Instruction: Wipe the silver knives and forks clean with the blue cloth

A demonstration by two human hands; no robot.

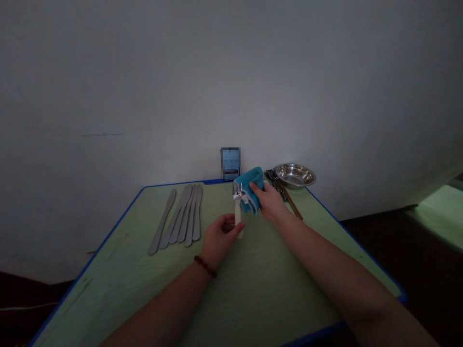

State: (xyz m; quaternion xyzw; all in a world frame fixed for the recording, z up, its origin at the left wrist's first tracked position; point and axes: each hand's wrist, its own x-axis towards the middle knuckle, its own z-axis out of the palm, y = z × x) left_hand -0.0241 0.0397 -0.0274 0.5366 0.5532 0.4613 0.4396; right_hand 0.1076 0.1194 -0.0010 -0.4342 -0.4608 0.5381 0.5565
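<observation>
My left hand point(221, 237) is closed round the white handle of what looks like a peeler point(238, 212), held upright over the table with its shiny metal head at the top. A blue cloth point(250, 182) is gripped in my right hand point(268, 198), and its folds lie against and behind the metal head. Part of that head is covered by the cloth. To the left of my hands, several grey metal table knives point(186, 219) lie side by side, handles toward me; the leftmost one point(162, 224) is a little apart.
The pale green table point(235, 299) has a blue edge. At its back right sit a shiny metal bowl point(295, 176), some metal cutlery point(272, 174) and wooden chopsticks point(293, 205). A phone-like screen point(230, 164) leans on the wall point(231, 86) at the back.
</observation>
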